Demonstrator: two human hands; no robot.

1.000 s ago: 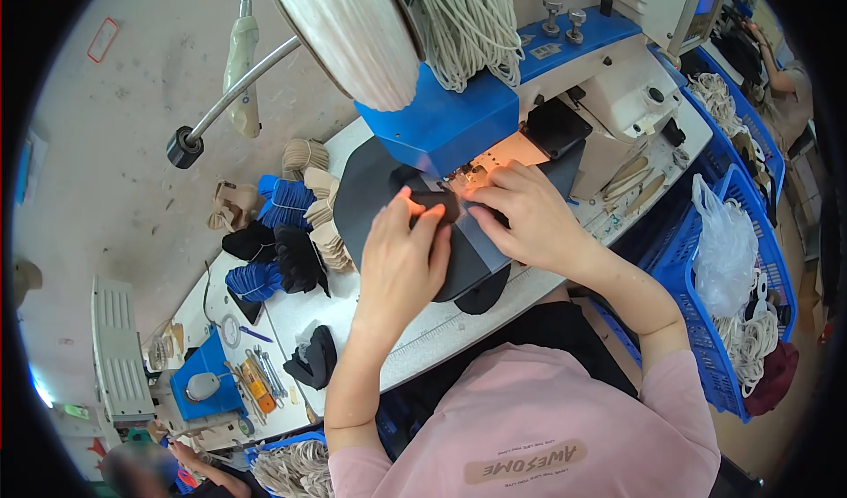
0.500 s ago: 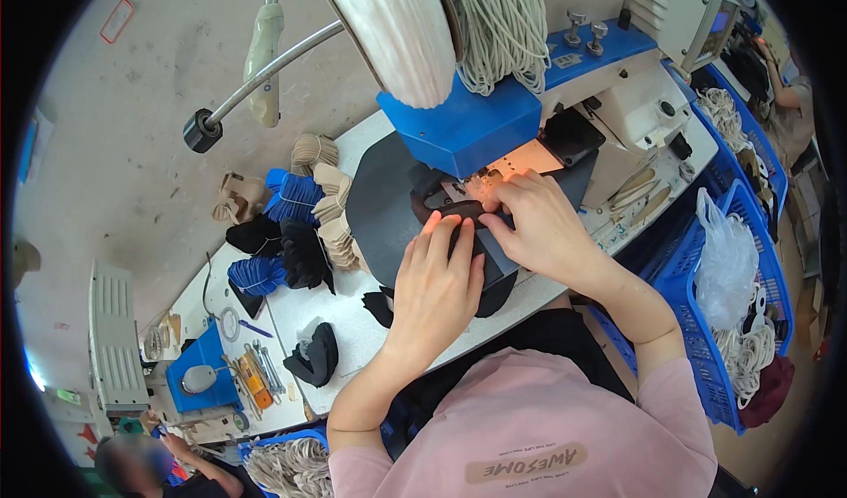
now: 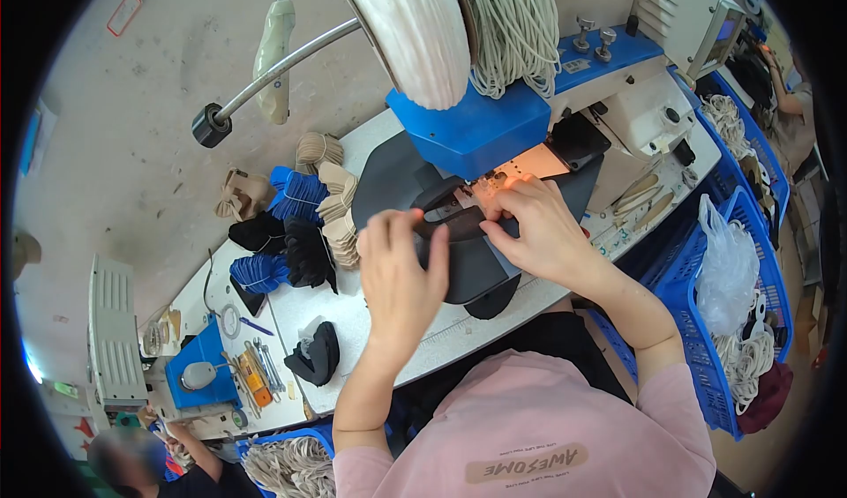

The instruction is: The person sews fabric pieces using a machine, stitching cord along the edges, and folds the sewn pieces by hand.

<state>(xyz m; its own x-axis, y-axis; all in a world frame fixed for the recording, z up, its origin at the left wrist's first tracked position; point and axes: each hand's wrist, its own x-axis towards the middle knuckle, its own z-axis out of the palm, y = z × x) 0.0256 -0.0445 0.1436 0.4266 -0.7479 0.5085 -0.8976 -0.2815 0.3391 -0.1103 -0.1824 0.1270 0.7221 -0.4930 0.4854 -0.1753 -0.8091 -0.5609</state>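
A dark, curved fabric piece (image 3: 465, 224) lies on the black plate (image 3: 386, 185) of the sewing machine (image 3: 481, 132), just in front of the lit needle area. My right hand (image 3: 540, 229) pinches its right end between thumb and fingers, close to the needle. At its left end is my left hand (image 3: 393, 264), thumb and index finger around the edge; the grip is partly hidden. Another dark folded piece (image 3: 315, 354) rests on the white table, left of my left forearm.
Bundles of blue straps (image 3: 296, 196), black and beige ones lie to the left. A large white spool (image 3: 410, 39) and a hank of cord (image 3: 512, 30) hang above the machine. Blue baskets (image 3: 701, 357) stand at right. Another person (image 3: 132, 463) is at lower left.
My left hand has moved left, from lying flat on the fabric's front to its left end, thumb now apart from the fingers. My right hand stays at the right end.
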